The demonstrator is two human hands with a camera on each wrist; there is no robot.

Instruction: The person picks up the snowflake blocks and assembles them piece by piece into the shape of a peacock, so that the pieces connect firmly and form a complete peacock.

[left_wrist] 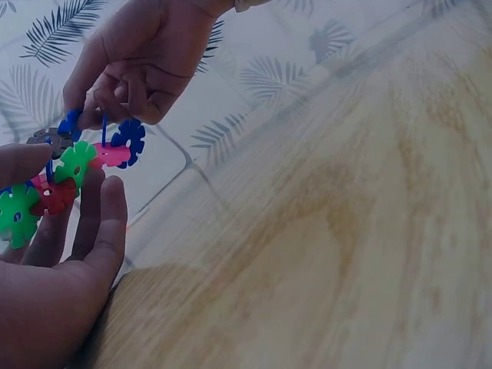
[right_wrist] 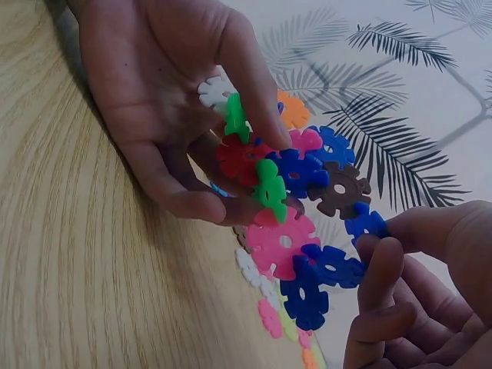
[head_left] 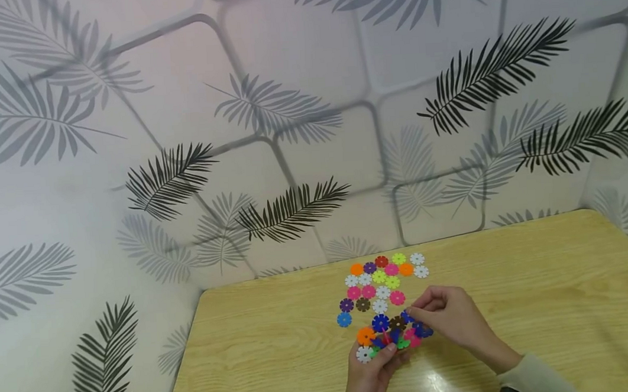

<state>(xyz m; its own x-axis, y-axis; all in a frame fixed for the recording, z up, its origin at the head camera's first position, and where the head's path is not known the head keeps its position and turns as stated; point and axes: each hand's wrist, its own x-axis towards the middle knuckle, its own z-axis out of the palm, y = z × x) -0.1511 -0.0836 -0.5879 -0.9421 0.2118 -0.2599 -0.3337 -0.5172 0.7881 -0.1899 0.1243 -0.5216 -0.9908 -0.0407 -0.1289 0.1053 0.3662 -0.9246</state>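
Left hand point(head_left: 370, 375), one, thumb and fingers gripping one joined cluster point(head_left: 393, 337) above the table point(head_left: 268, 346); pushing too hard could pop slots apart. Loose discs point(head_left: 383, 292), twenty, beyond; right hand point(head_left: 450, 316), one, pinching one blue disc point(right_wrist: 364, 223) at the cluster's right edge, whose overlap leaves its disc total uncertain.

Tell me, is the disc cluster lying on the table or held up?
Held up: the left hand grips the disc cluster; the left wrist view shows wall, not table, behind it.
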